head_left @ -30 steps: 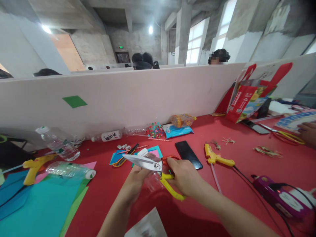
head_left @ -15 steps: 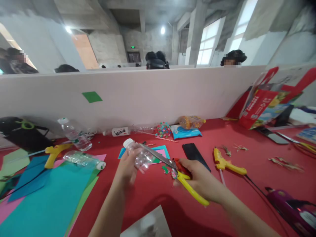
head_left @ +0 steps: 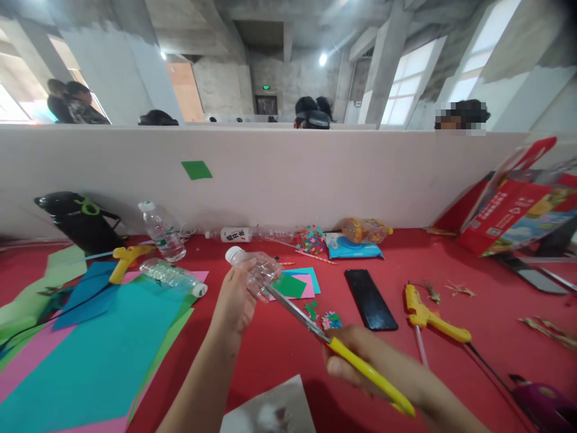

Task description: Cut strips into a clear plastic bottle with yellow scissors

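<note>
My left hand [head_left: 235, 299] is closed around a small clear plastic bottle [head_left: 256, 269] with a white cap, held above the red table [head_left: 279, 343]. My right hand [head_left: 360, 361] grips the yellow handles of a pair of scissors [head_left: 336, 346]. The metal blades point up and left, and their tips touch the bottle's lower side. Small coloured paper scraps [head_left: 322, 314] lie on the table under the blades.
Large sheets of coloured paper [head_left: 90, 361] cover the left. Two clear bottles [head_left: 174, 276], a yellow glue gun [head_left: 124, 258] and a black bag [head_left: 79, 219] lie behind them. A black phone [head_left: 370, 290], another glue gun [head_left: 428, 316] and a red paper bag [head_left: 514, 210] are to the right. A white partition [head_left: 288, 174] runs along the back.
The view has shifted right and down. My right hand drew back toward me with the scissors, whose blades now reach up to the bottle. My left hand turned the bottle cap-up and to the left.
</note>
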